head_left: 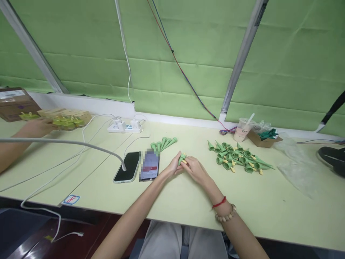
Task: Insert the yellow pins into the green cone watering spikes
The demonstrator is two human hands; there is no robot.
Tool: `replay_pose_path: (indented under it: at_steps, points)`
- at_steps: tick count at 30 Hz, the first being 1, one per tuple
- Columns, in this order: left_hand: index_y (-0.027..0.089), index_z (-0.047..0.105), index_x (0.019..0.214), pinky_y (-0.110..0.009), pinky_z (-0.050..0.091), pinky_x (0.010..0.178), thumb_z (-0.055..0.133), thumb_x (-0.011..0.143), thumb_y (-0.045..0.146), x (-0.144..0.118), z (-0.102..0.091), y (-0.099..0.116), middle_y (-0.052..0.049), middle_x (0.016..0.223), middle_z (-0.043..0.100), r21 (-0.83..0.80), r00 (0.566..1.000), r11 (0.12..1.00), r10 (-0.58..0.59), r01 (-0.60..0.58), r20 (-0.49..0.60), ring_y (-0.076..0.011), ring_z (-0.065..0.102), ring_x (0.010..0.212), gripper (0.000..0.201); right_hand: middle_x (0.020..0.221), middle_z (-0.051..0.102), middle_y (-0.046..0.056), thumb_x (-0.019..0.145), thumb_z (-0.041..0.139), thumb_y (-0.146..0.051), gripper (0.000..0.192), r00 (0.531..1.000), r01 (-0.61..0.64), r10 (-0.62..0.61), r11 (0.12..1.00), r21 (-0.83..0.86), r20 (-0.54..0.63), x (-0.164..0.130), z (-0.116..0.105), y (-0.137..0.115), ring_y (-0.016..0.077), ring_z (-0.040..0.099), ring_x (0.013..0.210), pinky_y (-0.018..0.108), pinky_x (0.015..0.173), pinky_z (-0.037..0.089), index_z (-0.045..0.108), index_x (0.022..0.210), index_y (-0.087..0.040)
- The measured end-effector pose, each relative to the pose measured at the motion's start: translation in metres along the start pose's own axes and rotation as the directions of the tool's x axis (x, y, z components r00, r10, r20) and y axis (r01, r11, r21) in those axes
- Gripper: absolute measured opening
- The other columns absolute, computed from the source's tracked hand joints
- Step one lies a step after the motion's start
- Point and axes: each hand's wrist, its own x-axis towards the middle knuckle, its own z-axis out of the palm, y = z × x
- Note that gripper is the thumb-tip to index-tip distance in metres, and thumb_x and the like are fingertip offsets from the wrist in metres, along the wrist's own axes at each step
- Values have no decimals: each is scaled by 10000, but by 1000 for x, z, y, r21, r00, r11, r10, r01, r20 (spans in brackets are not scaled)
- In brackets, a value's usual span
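Both my hands meet over the middle of the table around a green plastic cone piece [182, 158] with a small yellow part [184, 162] at its side. My left hand [174, 166] is closed on the green piece. The fingers of my right hand [196, 169] pinch at the yellow part. To the right lies a pile of green cones [234, 155], some with yellow tips. Several more green cones [163, 144] lie side by side behind a phone with a lit screen [149, 166], to the left of my hands.
A dark-screened phone [128, 167] with a cable lies at left. Behind it sits a white power strip [125, 126]. Another person's hand [37, 127] handles yellow-green pieces [68, 122] at far left. A drink cup [242, 130], cardboard box [262, 138] and clear plastic bag [295, 169] stand right.
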Motion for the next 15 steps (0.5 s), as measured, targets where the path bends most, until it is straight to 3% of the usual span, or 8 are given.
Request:
replay_pose_path:
  at_steps: [8,12,15]
  points:
    - [199,228,389,-211,122,325,238,767,681,-4,-1,4,52,281,170,6,991,991,-130,130,-23,-47,163,252,612,780,603,76,937,325,-332,323,998,11,-29,963,-271,-62,2,7,-4,193,541,769,326,746,359,554,776,-171]
    - [203,192,364,-222,120,325,169,801,656,-6,-1,0,35,277,172,75,993,991,-105,108,-51,-53,180,244,629,705,599,65,950,269,-332,400,995,65,-78,982,-178,-68,2,10,-3,181,547,710,326,738,358,541,700,-179]
    - [203,238,403,-224,134,325,191,792,674,-4,4,-3,45,297,186,88,989,996,16,-4,-144,-64,175,262,612,644,573,41,946,256,-367,433,994,18,-13,999,40,-106,1,13,-2,174,529,641,314,696,367,500,633,-196]
